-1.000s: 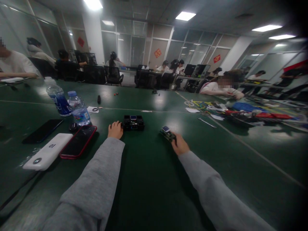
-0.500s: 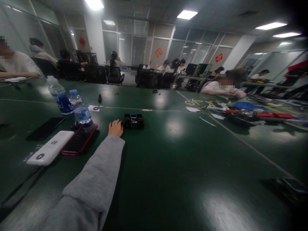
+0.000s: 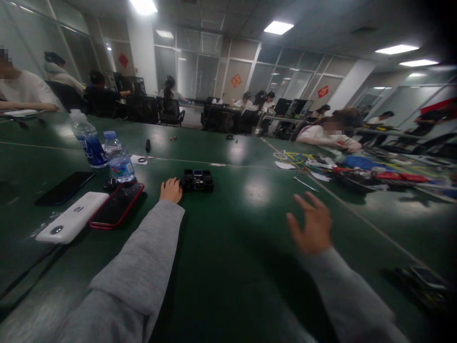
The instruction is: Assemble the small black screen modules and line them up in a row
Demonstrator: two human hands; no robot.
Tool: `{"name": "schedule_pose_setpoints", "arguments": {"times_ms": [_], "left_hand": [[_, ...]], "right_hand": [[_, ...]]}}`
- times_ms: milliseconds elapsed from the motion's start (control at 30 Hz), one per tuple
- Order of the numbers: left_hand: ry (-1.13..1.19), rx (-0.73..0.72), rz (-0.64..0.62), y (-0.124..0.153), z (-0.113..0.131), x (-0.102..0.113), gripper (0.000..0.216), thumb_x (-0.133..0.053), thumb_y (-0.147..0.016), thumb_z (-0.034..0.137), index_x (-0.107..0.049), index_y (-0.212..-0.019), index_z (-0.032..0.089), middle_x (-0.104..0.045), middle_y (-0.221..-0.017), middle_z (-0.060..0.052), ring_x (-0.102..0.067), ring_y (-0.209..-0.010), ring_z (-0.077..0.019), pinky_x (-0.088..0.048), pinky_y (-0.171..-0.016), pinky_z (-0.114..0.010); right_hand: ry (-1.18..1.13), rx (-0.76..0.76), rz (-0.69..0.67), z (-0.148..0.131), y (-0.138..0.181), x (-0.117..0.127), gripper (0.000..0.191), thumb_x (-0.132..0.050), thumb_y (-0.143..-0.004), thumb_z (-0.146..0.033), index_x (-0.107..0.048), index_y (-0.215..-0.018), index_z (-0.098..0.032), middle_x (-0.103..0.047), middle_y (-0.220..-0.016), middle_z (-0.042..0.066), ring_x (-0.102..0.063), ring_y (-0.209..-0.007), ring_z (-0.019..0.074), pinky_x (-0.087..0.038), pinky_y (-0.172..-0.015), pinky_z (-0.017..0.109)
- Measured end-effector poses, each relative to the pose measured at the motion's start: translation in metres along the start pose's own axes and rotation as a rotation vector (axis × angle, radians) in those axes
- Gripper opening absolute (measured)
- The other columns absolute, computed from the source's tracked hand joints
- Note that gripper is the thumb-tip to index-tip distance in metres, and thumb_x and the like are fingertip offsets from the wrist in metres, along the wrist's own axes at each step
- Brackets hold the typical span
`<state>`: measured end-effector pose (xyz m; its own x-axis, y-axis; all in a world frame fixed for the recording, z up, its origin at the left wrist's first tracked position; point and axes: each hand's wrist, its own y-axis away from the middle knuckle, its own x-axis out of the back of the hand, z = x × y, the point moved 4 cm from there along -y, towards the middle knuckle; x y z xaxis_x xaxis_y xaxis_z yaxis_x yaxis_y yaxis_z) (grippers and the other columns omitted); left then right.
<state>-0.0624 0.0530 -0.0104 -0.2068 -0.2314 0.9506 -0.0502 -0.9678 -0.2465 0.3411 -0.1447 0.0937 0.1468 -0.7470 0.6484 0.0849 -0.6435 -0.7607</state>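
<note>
A small black electronic device with a little screen [image 3: 198,181] sits on the dark green table. At its left end rests my left hand [image 3: 171,190], fingers curled together around the edge; the fingertips are partly hidden. My right hand [image 3: 314,224] is in the air over the right half of the table, slightly blurred, fingers spread and nothing in them. Beyond it lies a metal wrench [image 3: 305,184]. A second dark device with a screen [image 3: 424,281] is at the lower right, dim and blurred.
Left of my arm are a red-edged phone [image 3: 117,206], a white power bank [image 3: 73,217], a black phone [image 3: 66,188] and two bottles, one a clear water bottle [image 3: 119,159]. A pile of cables and tools [image 3: 357,169] spreads at the right. Another person [image 3: 326,133] sits behind it.
My right hand has come into view from the lower right, open, above the table. My left hand and the black device stay in place. The view has shifted slightly.
</note>
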Motion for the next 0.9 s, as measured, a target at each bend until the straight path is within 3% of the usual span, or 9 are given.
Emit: {"name": "schedule_pose_setpoints", "arguments": {"times_ms": [133,200,267,400,467,567,667,767,900], "left_hand": [[-0.003,0.012,-0.007,0.002,0.002,0.003,0.044,-0.035,-0.091,0.026,-0.047,-0.133,0.015,-0.042,-0.145,-0.009,-0.035,-0.134,-0.0263,-0.027,-0.111,-0.049],[-0.002,0.012,-0.002,0.002,0.004,0.005,0.045,-0.034,-0.092,0.026,-0.047,-0.133,0.015,-0.042,-0.145,-0.009,-0.035,-0.134,-0.0263,-0.027,-0.111,-0.049],[0.000,0.014,-0.001,0.002,0.004,0.006,0.045,-0.034,-0.092,0.026,-0.047,-0.133,0.015,-0.042,-0.145,-0.010,-0.035,-0.134,-0.0267,-0.028,-0.111,-0.050],[0.003,0.018,-0.021,0.001,0.004,0.005,0.045,-0.037,-0.091,0.027,-0.046,-0.133,0.016,-0.042,-0.145,-0.011,-0.035,-0.133,-0.0275,-0.028,-0.110,-0.051],[0.005,0.020,-0.015,0.001,0.003,0.005,0.045,-0.038,-0.090,0.028,-0.047,-0.133,0.017,-0.042,-0.145,-0.011,-0.035,-0.133,-0.0274,-0.028,-0.110,-0.051],[0.005,0.019,0.018,0.001,0.003,0.005,0.044,-0.038,-0.091,0.028,-0.048,-0.133,0.019,-0.043,-0.144,-0.010,-0.036,-0.133,-0.0268,-0.028,-0.110,-0.050],[0.005,0.015,0.026,0.002,0.003,0.005,0.044,-0.038,-0.091,0.027,-0.048,-0.132,0.018,-0.044,-0.143,-0.011,-0.037,-0.132,-0.0275,-0.029,-0.109,-0.050],[0.010,0.009,0.022,0.002,0.003,0.005,0.043,-0.039,-0.090,0.026,-0.049,-0.131,0.017,-0.044,-0.143,-0.011,-0.037,-0.131,-0.0279,-0.029,-0.109,-0.051],[0.018,0.006,0.031,0.001,0.003,0.005,0.043,-0.039,-0.090,0.025,-0.050,-0.131,0.018,-0.044,-0.143,-0.011,-0.036,-0.132,-0.0278,-0.029,-0.109,-0.051]], "right_hand": [[-0.201,0.244,-0.225,-0.122,-0.033,-0.108,0.049,-0.034,-0.097,-0.035,-0.029,-0.143,-0.019,-0.026,-0.149,0.012,-0.024,-0.137,0.0275,-0.028,-0.108,0.049],[-0.246,0.289,-0.310,-0.156,-0.045,-0.145,0.055,-0.037,-0.097,-0.040,-0.023,-0.146,-0.020,-0.020,-0.152,0.011,-0.020,-0.139,0.0272,-0.025,-0.110,0.049],[-0.294,0.281,-0.366,-0.165,-0.051,-0.166,0.056,-0.038,-0.096,-0.043,-0.024,-0.145,-0.020,-0.025,-0.150,0.012,-0.029,-0.135,0.0276,-0.029,-0.108,0.049],[-0.311,0.116,-0.300,-0.143,-0.051,-0.170,0.046,-0.049,-0.091,-0.048,-0.046,-0.123,-0.015,-0.046,-0.129,0.017,-0.048,-0.115,0.0315,-0.043,-0.093,0.048],[-0.309,-0.002,-0.238,-0.131,-0.050,-0.167,0.044,-0.054,-0.087,-0.044,-0.047,-0.118,-0.013,-0.048,-0.120,0.018,-0.052,-0.106,0.0316,-0.048,-0.084,0.046],[-0.385,-0.087,-0.262,-0.123,-0.050,-0.167,0.041,-0.051,-0.085,-0.031,-0.043,-0.121,-0.013,-0.047,-0.118,0.016,-0.057,-0.095,0.0270,-0.052,-0.076,0.040],[-0.472,-0.031,-0.349,-0.113,-0.039,-0.159,0.040,-0.049,-0.083,-0.027,-0.043,-0.122,-0.016,-0.047,-0.117,0.014,-0.058,-0.093,0.0255,-0.053,-0.079,0.040],[-0.553,0.179,-0.384,-0.086,-0.002,-0.133,0.043,-0.048,-0.082,-0.025,-0.042,-0.124,-0.018,-0.047,-0.117,0.014,-0.055,-0.104,0.0277,-0.050,-0.089,0.045],[-0.446,0.187,-0.290,0.003,0.067,-0.076,0.047,-0.055,-0.083,-0.029,-0.042,-0.127,-0.024,-0.048,-0.116,0.014,-0.057,-0.103,0.0302,-0.051,-0.085,0.048]]}}
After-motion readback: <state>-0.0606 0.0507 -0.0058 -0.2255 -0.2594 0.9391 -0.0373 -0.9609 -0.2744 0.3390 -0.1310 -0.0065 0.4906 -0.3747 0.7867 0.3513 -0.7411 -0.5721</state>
